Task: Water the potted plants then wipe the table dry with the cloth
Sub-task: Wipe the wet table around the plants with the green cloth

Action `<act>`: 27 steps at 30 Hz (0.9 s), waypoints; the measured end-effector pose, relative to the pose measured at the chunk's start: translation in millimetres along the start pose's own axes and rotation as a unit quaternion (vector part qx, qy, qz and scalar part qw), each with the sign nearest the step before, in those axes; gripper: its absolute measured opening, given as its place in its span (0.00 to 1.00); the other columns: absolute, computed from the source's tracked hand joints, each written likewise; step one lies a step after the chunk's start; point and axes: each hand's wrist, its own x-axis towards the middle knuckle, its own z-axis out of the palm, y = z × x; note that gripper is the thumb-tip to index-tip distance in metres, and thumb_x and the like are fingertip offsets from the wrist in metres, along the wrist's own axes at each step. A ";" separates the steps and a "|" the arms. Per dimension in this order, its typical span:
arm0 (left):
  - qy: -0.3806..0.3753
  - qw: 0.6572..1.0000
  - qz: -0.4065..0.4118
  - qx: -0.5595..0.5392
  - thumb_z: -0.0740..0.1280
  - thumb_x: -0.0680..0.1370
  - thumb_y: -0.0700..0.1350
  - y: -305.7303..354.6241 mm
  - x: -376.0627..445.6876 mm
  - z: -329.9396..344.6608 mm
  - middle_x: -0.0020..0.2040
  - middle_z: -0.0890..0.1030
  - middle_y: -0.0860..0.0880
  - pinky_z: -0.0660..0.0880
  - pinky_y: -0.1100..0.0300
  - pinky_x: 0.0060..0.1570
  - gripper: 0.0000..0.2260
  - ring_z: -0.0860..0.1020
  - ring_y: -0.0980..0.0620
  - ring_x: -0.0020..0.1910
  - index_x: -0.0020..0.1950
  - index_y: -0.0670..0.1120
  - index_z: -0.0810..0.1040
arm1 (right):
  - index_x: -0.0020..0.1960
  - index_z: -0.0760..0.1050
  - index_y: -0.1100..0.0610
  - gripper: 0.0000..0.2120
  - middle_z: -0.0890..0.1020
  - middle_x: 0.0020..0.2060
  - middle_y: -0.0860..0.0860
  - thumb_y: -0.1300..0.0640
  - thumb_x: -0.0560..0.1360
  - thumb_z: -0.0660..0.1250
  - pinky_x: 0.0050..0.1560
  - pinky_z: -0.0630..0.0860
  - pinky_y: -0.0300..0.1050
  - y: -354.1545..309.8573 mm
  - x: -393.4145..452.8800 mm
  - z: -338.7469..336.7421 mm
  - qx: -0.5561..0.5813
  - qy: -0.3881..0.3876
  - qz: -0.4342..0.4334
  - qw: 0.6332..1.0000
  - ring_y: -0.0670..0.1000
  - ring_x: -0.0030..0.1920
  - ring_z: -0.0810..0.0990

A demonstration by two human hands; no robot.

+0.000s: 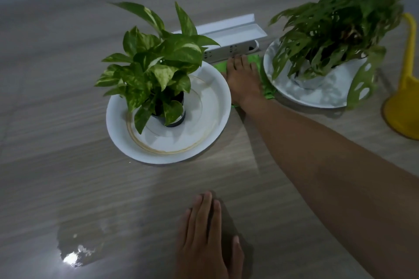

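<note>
The bright green cloth (264, 75) lies flat on the pale wood-grain table (68, 176), in the narrow gap between two white saucers, with the right hand (242, 79) pressed on it, fingers straight and together, reaching toward a white power strip (229, 51) at the gap's far end. On the left, the variegated pothos in a dark pot (156, 70) stands in a round white saucer (208, 136) marked with a brown ring. On the right, the holed-leaf plant (335, 25) sits in the other white saucer (294, 95), its leaves overhanging the rim. A yellow plastic watering can (405, 102) stands at the right edge. The left hand (206, 238) rests flat near the table's front, fingers relaxed. A shiny puddle of water (77, 247) lies to its left on open table.
</note>
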 end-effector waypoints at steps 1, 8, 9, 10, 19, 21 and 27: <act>-0.005 1.000 0.004 0.003 0.68 0.69 0.56 -0.2 0.1 0.0 0.71 0.75 0.43 0.73 0.43 0.61 0.30 0.73 0.43 0.71 0.66 0.42 0.79 | 0.83 0.48 0.59 0.30 0.51 0.83 0.58 0.45 0.86 0.44 0.80 0.44 0.58 0.2 0.4 0.4 0.001 0.000 -0.001 1.000 0.57 0.82 0.46; -0.041 0.999 0.014 -0.006 0.66 0.73 0.54 -1.5 -2.0 -5.9 0.75 0.70 0.43 0.71 0.41 0.67 0.30 0.69 0.43 0.75 0.70 0.39 0.75 | 0.83 0.45 0.56 0.33 0.47 0.83 0.55 0.43 0.83 0.50 0.80 0.44 0.58 -0.6 -32.6 11.1 -0.031 -0.023 0.021 0.999 0.56 0.83 0.44; -0.047 0.999 0.012 -0.009 0.66 0.73 0.54 -1.8 -2.4 -6.3 0.76 0.69 0.43 0.70 0.41 0.68 0.29 0.67 0.44 0.75 0.71 0.39 0.75 | 0.83 0.45 0.56 0.34 0.47 0.83 0.55 0.43 0.83 0.50 0.80 0.45 0.58 -1.1 -45.3 10.9 -0.044 -0.024 0.018 0.999 0.56 0.83 0.44; -0.052 0.999 0.010 -0.012 0.65 0.74 0.54 -2.5 -2.9 -6.2 0.76 0.68 0.43 0.69 0.41 0.68 0.29 0.66 0.44 0.76 0.72 0.39 0.74 | 0.83 0.45 0.57 0.34 0.47 0.83 0.56 0.42 0.83 0.50 0.80 0.46 0.59 -1.4 -58.7 10.7 -0.049 -0.023 0.014 0.998 0.57 0.83 0.45; -0.056 0.998 0.011 -0.018 0.60 0.76 0.55 -2.6 -2.3 -5.2 0.75 0.70 0.40 0.66 0.41 0.70 0.29 0.68 0.39 0.74 0.73 0.38 0.72 | 0.83 0.51 0.57 0.31 0.53 0.83 0.54 0.45 0.84 0.45 0.81 0.45 0.56 -0.7 -183.5 14.4 0.000 0.026 0.037 0.999 0.55 0.83 0.47; -0.054 0.998 0.004 -0.019 0.60 0.76 0.54 -1.5 -1.3 -4.8 0.74 0.71 0.40 0.65 0.41 0.71 0.29 0.68 0.39 0.74 0.73 0.39 0.72 | 0.82 0.54 0.57 0.31 0.55 0.82 0.55 0.45 0.83 0.46 0.80 0.46 0.56 0.3 -209.3 17.4 -0.003 0.037 0.038 0.999 0.56 0.82 0.50; -0.076 0.997 -0.006 -0.018 0.56 0.76 0.53 0.3 -4.4 -7.4 0.76 0.68 0.42 0.57 0.46 0.77 0.31 0.63 0.43 0.77 0.76 0.40 0.67 | 0.81 0.57 0.58 0.33 0.60 0.81 0.56 0.44 0.81 0.45 0.80 0.50 0.57 5.7 -286.4 25.8 -0.013 0.062 0.047 0.997 0.56 0.82 0.54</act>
